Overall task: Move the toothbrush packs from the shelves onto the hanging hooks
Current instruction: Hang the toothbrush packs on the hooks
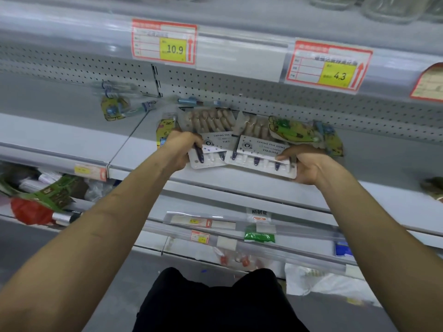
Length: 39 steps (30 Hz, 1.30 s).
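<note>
Gripping the left white toothbrush pack [211, 127] at its near edge with the left hand [181, 148], fingers curled round it. Pinching the right white pack [260, 150] by its corner with the right hand [305, 165]. Both overlapping at the grey shelf [72, 137] — resting or lifted, cannot tell — beside green cartoon packs [296, 133].

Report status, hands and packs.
Left hand grips left white toothbrush pack. Right hand grips right white toothbrush pack. Neither hung yet. Green cartoon pack overlaps right one.

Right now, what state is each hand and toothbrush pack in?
left hand: grips the left white pack.
right hand: grips the right white pack.
right white pack: flat, overlapping the left white pack's edge.
green cartoon pack: lying loose on the shelf, unhung.
yellow pack: partly hidden behind the left hand.
</note>
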### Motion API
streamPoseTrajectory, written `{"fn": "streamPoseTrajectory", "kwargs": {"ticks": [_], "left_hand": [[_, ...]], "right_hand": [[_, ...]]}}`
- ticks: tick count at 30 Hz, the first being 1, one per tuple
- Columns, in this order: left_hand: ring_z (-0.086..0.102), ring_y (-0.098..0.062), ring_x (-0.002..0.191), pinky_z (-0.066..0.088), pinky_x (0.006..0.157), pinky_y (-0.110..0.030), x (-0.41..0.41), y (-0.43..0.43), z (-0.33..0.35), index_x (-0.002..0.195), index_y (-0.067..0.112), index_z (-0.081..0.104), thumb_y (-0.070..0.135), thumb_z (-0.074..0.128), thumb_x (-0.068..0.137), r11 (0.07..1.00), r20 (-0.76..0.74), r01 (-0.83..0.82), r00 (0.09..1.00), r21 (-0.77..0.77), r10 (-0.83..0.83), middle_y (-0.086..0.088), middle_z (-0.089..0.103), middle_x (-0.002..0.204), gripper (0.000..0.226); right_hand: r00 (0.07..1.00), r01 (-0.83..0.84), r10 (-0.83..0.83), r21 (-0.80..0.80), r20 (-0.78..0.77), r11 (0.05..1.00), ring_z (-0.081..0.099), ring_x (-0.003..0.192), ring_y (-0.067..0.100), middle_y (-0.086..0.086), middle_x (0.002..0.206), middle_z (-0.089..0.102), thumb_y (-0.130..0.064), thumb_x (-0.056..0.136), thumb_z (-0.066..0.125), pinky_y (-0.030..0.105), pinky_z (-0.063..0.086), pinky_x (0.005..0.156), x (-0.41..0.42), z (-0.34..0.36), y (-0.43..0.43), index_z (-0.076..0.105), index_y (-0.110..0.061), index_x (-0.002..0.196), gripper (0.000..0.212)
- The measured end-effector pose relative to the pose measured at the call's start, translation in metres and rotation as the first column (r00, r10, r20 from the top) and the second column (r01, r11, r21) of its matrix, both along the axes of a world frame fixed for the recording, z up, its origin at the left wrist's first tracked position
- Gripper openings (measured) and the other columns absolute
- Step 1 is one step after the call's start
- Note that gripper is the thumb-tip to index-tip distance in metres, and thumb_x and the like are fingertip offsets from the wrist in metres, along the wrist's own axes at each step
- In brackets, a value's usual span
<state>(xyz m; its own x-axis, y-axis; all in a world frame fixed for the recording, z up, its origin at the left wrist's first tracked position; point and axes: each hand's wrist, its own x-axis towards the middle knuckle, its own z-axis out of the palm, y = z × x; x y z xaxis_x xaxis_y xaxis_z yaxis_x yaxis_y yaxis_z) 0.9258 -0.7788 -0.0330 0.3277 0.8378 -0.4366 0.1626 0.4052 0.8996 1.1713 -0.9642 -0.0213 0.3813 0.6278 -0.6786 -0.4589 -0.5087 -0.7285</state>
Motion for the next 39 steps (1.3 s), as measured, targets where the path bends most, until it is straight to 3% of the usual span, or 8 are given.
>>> {"fn": "streamPoseTrajectory", "kwargs": {"ticks": [3,6,11,19,25,32,36,39], "left_hand": [[0.075,-0.037,0.094,0.063,0.081,-0.053,-0.007,-0.001,-0.007,0.120,0.000,0.059,-0.012,0.059,0.085,0.997,0.070,-0.050,0.996,-0.065,0.055,-0.021,0.074,0.111,0.036],[0.078,-0.035,0.096,0.062,0.084,-0.061,-0.009,-0.006,-0.012,0.133,0.000,0.055,-0.008,0.068,0.090,0.994,0.123,-0.076,0.989,-0.084,0.087,-0.019,0.077,0.112,0.046],[0.079,-0.032,0.094,0.065,0.069,-0.047,-0.012,-0.013,-0.019,0.135,0.003,0.049,-0.009,0.069,0.091,0.992,0.176,-0.109,0.977,-0.064,0.119,-0.018,0.074,0.119,0.050],[0.075,-0.019,0.086,0.057,0.057,-0.022,-0.031,-0.029,-0.006,0.120,0.013,0.055,-0.010,0.069,0.092,0.988,0.111,-0.146,0.984,0.041,0.141,-0.007,0.073,0.103,0.039],[0.074,-0.034,0.108,0.062,0.091,-0.048,-0.068,-0.052,0.005,0.125,0.016,0.055,-0.008,0.071,0.088,0.965,0.059,-0.250,0.967,0.082,0.246,-0.016,0.073,0.121,0.047],[0.073,-0.027,0.102,0.062,0.086,-0.042,-0.127,-0.110,0.024,0.125,0.011,0.056,-0.015,0.064,0.087,0.869,0.038,-0.469,0.882,0.157,0.469,-0.010,0.071,0.113,0.047],[0.075,-0.017,0.099,0.061,0.073,-0.029,-0.171,-0.146,0.029,0.130,0.009,0.058,-0.010,0.066,0.085,0.789,0.024,-0.581,0.808,0.198,0.589,-0.004,0.071,0.114,0.050],[0.073,-0.030,0.108,0.063,0.080,-0.042,-0.207,-0.174,0.033,0.126,0.017,0.063,-0.002,0.069,0.077,0.722,0.016,-0.655,0.743,0.223,0.669,-0.005,0.072,0.116,0.053]], "right_hand": [[0.998,0.026,-0.024,0.033,-0.062,0.999,0.072,0.112,0.040,0.022,0.122,0.074,0.010,0.095,0.054,0.056,0.059,0.092,0.001,-0.006,-0.005,0.067,-0.003,0.100,0.019],[0.993,0.054,-0.050,0.041,-0.103,0.998,0.074,0.111,0.040,0.025,0.126,0.072,0.005,0.098,0.057,0.052,0.065,0.080,-0.002,-0.013,-0.009,0.063,0.005,0.127,0.029],[0.990,0.054,-0.037,0.124,-0.134,0.991,0.070,0.120,0.036,0.024,0.127,0.072,-0.002,0.102,0.053,0.046,0.063,0.090,-0.012,-0.021,-0.021,0.057,0.009,0.134,0.034],[0.997,0.038,-0.025,0.182,-0.074,0.983,0.073,0.112,0.040,0.028,0.124,0.072,0.007,0.099,0.055,0.048,0.065,0.079,-0.021,-0.018,-0.035,0.056,0.016,0.134,0.036],[0.998,0.041,-0.030,0.195,-0.059,0.980,0.073,0.110,0.041,0.026,0.120,0.073,0.013,0.093,0.062,0.062,0.061,0.086,-0.029,-0.015,-0.044,0.049,-0.001,0.131,0.042],[0.992,-0.118,0.127,0.211,-0.027,0.970,0.074,0.107,0.034,0.017,0.117,0.076,0.014,0.094,0.054,0.053,0.064,0.078,-0.060,0.002,-0.048,0.060,-0.017,0.115,0.037],[0.981,-0.189,0.196,0.224,-0.009,0.956,0.068,0.118,0.041,0.016,0.121,0.075,0.012,0.092,0.055,0.066,0.058,0.091,-0.086,0.004,-0.042,0.061,-0.022,0.114,0.041],[0.970,-0.242,0.240,0.260,0.040,0.935,0.069,0.118,0.038,0.012,0.115,0.078,0.011,0.092,0.054,0.066,0.057,0.092,-0.112,0.006,-0.043,0.061,-0.023,0.110,0.039]]}}
